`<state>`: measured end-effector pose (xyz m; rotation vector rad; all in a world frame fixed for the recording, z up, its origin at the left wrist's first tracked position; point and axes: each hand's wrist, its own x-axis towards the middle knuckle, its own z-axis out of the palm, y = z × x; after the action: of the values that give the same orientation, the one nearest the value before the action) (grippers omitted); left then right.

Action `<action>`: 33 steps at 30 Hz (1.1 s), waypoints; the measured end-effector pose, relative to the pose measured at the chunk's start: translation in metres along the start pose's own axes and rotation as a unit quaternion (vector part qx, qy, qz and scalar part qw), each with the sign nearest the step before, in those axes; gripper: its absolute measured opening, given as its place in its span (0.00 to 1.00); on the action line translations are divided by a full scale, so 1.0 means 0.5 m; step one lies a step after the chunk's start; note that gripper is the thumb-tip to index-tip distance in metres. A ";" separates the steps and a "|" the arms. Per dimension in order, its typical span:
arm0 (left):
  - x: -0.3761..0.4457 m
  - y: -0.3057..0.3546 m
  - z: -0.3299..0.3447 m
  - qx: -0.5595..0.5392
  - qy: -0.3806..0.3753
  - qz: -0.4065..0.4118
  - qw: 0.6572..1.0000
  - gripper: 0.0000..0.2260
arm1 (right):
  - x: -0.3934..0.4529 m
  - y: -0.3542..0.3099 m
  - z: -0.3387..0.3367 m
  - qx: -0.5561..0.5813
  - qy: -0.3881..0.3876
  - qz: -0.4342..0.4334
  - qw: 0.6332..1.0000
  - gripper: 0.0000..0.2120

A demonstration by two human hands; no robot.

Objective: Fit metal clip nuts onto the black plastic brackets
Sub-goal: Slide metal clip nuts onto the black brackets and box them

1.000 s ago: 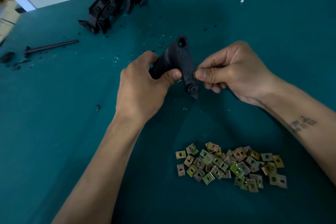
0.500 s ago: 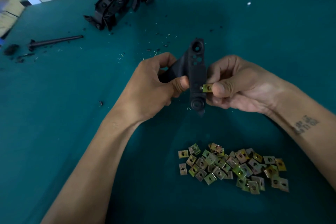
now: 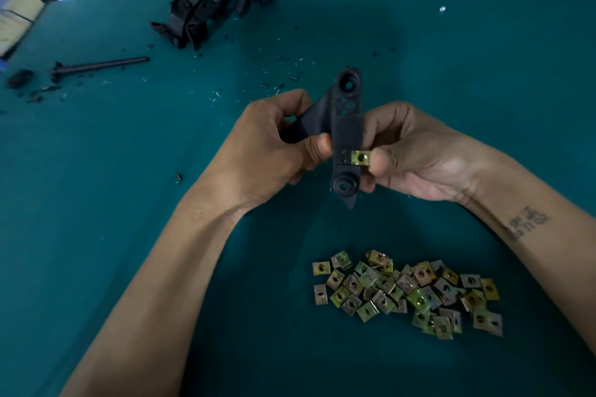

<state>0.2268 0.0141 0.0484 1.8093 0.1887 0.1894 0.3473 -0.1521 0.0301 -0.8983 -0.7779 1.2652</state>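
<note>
Above the green worktop, both hands work together on one black plastic bracket, which is held clear of the surface. The left hand has its fingers curled round the bracket's angled arm, thumb pressed against the flat strip, probably so that the strip's face is turned up to the eye and does not twist under a sideways push. The right hand pinches a single metal clip nut between thumb and fingers and sets it against the right edge of the strip, just above the round boss at the lower end. The nut overlaps the edge only partly, so it looks started rather than seated; I judge that it needs a further push across the strip until its hole lines up with whatever opening lies beneath, which the nut itself hides. Near the person, to the right, lies the pile of clip nuts, loose and within easy reach of the right hand, which seems to be the feeding hand. Far across the worktop stands a heap of black brackets, well apart from the work, and to the left a black rod lies among dark crumbs and pale shavings.
</note>
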 end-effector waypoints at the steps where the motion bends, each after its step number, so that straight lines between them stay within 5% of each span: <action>1: 0.000 0.001 0.000 0.004 0.000 0.001 1.000 0.21 | 0.000 0.000 -0.001 0.003 0.000 0.001 1.000 0.18; 9: -0.001 0.001 -0.002 0.032 0.022 0.018 0.999 0.21 | -0.003 -0.002 -0.007 -0.002 0.038 0.012 0.999 0.23; 14: -0.001 0.002 -0.004 0.009 -0.003 0.016 1.000 0.23 | 0.004 -0.003 -0.008 -0.028 0.026 0.044 0.998 0.50; 18: -0.003 0.000 -0.003 0.008 -0.024 0.018 1.000 0.25 | 0.002 -0.002 -0.011 -0.038 -0.017 0.046 0.998 0.29; 33: -0.002 -0.007 -0.002 0.029 0.003 0.029 0.999 0.21 | -0.001 -0.009 0.002 -0.062 -0.018 0.075 0.995 0.21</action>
<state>0.2253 0.0157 0.0455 1.8730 0.1466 0.2327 0.3485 -0.1528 0.0344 -1.0537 -0.8370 1.3787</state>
